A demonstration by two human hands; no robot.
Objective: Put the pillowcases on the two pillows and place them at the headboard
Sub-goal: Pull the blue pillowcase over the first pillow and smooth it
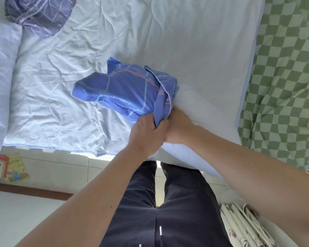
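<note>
The left hand grips the bunched hem of the blue case, fingers curled round the cloth at its mouth. The right hand lies just beside it, pressed against the white pillow where the case opening meets it; its fingers are hidden under the cloth, so whether they hold the pillow or the hem cannot be told. The two hands touch. The case is gathered on the far left end of the pillow, and most of the pillow stays bare, running toward the near right over the bed's edge.

Farther out, a second case, grey plaid, lies crumpled at the far left on the bed, next to another white pillow along the left side. A green checked cover lies at the right.

The risk, as I judge it, is the bunched cloth jamming. If the hem is pulled on one side only, the case could twist and the pillow corner miss its own corner. The overhanging pillow could also slide to the floor if the grip loosens.
</note>
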